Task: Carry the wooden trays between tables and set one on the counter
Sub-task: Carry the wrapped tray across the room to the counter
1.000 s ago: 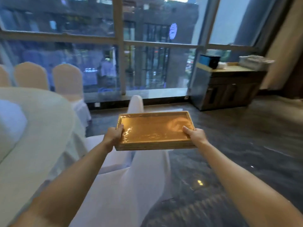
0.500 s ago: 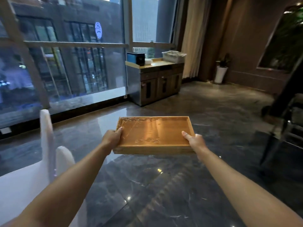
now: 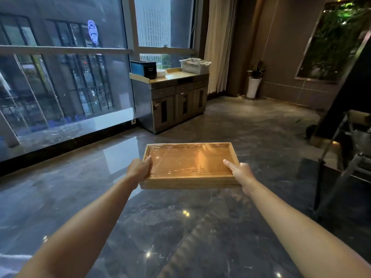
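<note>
Two-hand grip (image 3: 138, 169), one wooden tray (image 3: 190, 166)

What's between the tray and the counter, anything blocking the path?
Nothing visible. Open floor lies between the wooden tray, held by left hand and right hand, and the counter; its middle top looks bare.

No text can be read. A round glowing sign (image 3: 92, 30) on the building outside the window is too blurred to make out, and the small pale marking on the dark box (image 3: 143, 69) on the desk (image 3: 180, 76) is too small.
</note>
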A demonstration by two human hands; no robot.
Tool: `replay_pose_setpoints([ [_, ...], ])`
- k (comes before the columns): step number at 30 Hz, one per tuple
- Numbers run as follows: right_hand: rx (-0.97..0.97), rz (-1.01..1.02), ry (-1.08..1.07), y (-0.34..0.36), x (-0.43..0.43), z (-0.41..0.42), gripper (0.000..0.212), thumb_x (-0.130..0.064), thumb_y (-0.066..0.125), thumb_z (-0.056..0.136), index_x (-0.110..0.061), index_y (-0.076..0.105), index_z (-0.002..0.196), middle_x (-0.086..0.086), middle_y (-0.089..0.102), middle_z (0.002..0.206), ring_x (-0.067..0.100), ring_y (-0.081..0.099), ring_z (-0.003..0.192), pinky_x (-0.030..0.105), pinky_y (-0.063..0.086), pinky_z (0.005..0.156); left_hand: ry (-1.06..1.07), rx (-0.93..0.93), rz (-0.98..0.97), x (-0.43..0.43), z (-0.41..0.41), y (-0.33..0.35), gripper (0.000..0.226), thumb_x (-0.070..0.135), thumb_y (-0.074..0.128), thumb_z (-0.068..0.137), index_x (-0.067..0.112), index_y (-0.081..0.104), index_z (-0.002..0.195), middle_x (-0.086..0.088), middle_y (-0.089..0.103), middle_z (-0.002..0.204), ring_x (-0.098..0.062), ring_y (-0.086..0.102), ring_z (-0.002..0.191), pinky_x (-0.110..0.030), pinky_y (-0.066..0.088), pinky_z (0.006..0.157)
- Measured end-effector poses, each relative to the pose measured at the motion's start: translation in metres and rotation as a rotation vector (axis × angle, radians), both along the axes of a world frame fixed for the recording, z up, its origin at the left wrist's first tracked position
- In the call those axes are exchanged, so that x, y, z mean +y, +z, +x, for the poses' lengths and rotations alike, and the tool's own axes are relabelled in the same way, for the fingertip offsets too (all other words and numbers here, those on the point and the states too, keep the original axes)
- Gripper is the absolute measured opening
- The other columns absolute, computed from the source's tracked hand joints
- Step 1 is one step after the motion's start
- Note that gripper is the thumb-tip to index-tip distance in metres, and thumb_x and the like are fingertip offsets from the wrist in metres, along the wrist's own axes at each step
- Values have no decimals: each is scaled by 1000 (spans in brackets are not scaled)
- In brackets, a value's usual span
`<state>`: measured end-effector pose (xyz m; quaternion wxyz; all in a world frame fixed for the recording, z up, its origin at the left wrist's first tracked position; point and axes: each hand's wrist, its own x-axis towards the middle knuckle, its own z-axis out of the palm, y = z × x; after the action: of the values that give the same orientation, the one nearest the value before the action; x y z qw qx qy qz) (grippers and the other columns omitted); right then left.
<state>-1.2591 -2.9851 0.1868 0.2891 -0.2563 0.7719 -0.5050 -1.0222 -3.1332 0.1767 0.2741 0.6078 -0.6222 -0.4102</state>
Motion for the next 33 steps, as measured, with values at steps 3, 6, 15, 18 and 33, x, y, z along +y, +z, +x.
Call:
replay_pose_setpoints([
  [3, 20, -13, 16, 6, -73, -37, 45, -35, 61, 86, 4, 62, 109, 12, 63, 101, 24, 56, 90, 30, 41, 78, 9, 0, -13, -71, -36, 1, 50, 34, 43, 94, -12, 64, 96, -26, 61, 92, -30, 54, 83, -35, 39, 73],
  [6, 17, -19, 12, 14, -136, -74, 46, -34, 61, 86, 5, 61, 112, 9, 60, 97, 23, 55, 90, 29, 39, 77, 15, 12, -14, -136, -73, 9, 50, 35, 43, 94, -11, 64, 95, -19, 57, 87, -27, 51, 81, -37, 41, 75],
  [15, 53, -10, -4, 8, -293, -189, 52, -38, 58, 87, 3, 57, 118, 14, 63, 111, 29, 58, 102, 36, 45, 85, -1, 43, -19, -295, -186, 7, 44, 37, 44, 92, 2, 60, 72, -19, 60, 81, -29, 54, 78, -33, 39, 71],
  [18, 50, 7, 18, -4, -354, -237, 54, -41, 58, 86, 2, 56, 118, 15, 63, 114, 32, 58, 110, 40, 45, 93, 15, 29, -29, -353, -232, -3, 46, 37, 44, 93, 6, 58, 62, -18, 59, 80, -29, 54, 79, -37, 43, 73],
  [33, 92, 11, 112, 11, -683, -467, 50, -42, 57, 86, 0, 58, 114, 16, 63, 117, 32, 59, 109, 40, 47, 93, 84, 62, -111, -663, -454, 18, 46, 33, 44, 95, 12, 52, 55, -3, 49, 58, -14, 43, 53, -28, 32, 51],
])
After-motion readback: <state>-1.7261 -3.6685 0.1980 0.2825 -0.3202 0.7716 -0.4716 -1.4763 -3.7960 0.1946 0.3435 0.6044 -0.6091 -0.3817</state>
